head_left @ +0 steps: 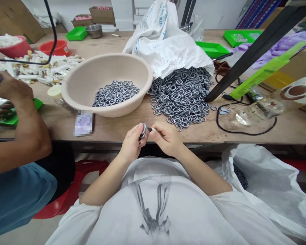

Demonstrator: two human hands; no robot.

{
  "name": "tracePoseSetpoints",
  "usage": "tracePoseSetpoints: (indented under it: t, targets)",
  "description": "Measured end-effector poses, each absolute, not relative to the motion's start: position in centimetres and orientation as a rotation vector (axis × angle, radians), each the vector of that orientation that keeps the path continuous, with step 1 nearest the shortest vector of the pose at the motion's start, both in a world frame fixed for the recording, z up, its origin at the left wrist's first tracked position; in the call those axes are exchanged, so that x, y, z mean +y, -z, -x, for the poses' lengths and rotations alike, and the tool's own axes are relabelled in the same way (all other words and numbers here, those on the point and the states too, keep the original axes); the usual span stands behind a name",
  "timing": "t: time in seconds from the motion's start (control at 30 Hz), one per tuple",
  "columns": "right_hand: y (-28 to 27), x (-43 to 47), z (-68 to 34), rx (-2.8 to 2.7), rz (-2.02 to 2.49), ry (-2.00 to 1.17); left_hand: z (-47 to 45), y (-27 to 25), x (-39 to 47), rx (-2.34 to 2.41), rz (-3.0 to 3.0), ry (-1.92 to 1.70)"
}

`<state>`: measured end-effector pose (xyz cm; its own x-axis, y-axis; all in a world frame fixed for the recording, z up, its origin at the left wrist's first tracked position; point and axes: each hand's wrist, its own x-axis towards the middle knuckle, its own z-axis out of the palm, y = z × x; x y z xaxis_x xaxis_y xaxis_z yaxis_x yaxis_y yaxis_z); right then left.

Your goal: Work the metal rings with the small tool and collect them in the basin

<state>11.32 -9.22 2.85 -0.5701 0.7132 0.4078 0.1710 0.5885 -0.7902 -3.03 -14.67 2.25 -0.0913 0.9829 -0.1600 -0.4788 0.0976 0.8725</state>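
Observation:
My left hand (132, 143) pinches a grey ring (143, 130) at the table's front edge; whether more than one ring is in it, I cannot tell. Close beside it, my right hand (168, 139) is closed round a thin dark tool (150, 129), whose tip meets the ring. The tool's kind is hidden by my fingers. Beyond my hands, a heap of grey rings (183, 95) spills from a white sack (173, 51) onto the table. A wide beige basin (75, 81) to the left of the heap holds many similar rings (116, 93).
A co-worker's arm (28, 126) reaches in from the left, near white pieces (51, 69) and a red bowl (57, 46). A dark metal post (250, 51) slants on the right, by a black cable (244, 133). Below, a white sack (267, 173) stands open with dark rings inside.

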Motion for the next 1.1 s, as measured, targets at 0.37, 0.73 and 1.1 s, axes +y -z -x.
tracePoseSetpoints:
  t: [0.37, 0.73, 1.1]
  targets:
    - [-2.9, -10.2, -11.2, -2.269, 0.732, -0.615, 2.8, -2.4, -14.9, 0.964, -0.601, -1.351]
    - [-1.0, -7.3, -11.1, -1.843, 0.933, -0.975, 2.7, -1.5, -15.4, 0.937, -0.801, -1.216]
    - [-1.1, -3.2, -11.0, -2.296, 1.53, -0.254, 4.0, -2.8, -15.1, 1.045, -0.847, -1.24]
